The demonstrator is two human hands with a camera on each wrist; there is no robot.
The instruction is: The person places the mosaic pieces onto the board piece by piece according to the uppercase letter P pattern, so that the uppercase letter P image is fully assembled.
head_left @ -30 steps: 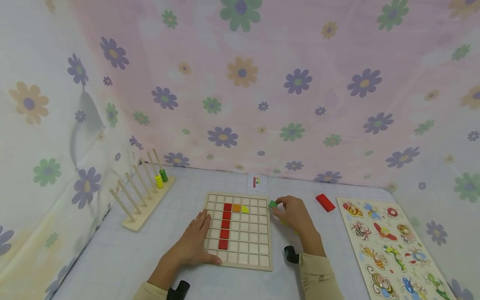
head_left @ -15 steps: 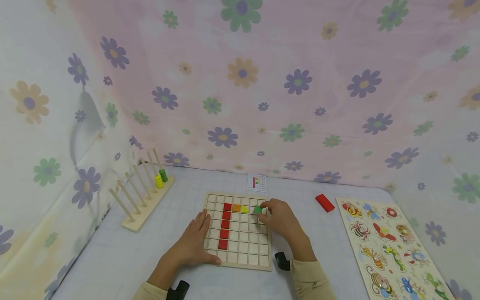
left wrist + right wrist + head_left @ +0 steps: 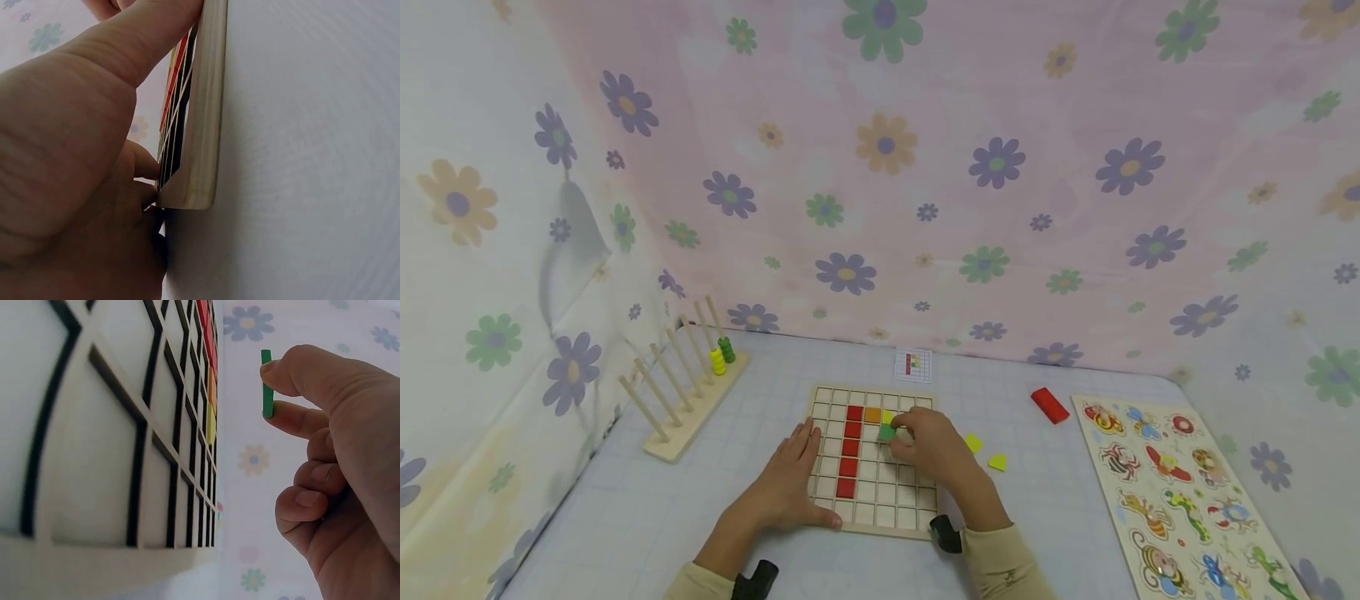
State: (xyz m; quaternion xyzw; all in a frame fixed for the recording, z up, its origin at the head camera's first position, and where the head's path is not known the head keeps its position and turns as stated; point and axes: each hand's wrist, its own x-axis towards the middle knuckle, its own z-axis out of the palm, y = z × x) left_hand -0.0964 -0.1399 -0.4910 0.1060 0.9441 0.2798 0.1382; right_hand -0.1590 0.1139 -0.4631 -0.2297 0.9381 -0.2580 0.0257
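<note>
My right hand [image 3: 928, 446] pinches a thin green square tile [image 3: 267, 384] between thumb and forefinger, its other fingers curled. In the right wrist view the tile hangs clear above the wooden grid board [image 3: 106, 487]. From the head view it overlaps a cell just below the yellow piece [image 3: 887, 416]. An orange tile [image 3: 872, 415] sits left of that, then a column of red tiles [image 3: 850, 447] runs down the board. My left hand [image 3: 782, 483] rests with spread fingers along the board's left edge, thumb [image 3: 125, 37] at its near edge.
Two yellow pieces [image 3: 997, 462] lie right of the board, with a red block [image 3: 1050, 406] farther right. A small pattern card [image 3: 913, 365] lies behind the board. At left stands a peg rack [image 3: 692, 408] with beads; an insect puzzle board [image 3: 1187, 492] lies at right.
My right hand has carried the green tile leftward from beside the board to over its cells, uncovering the yellow pieces on the table. The left hand has stayed still.
</note>
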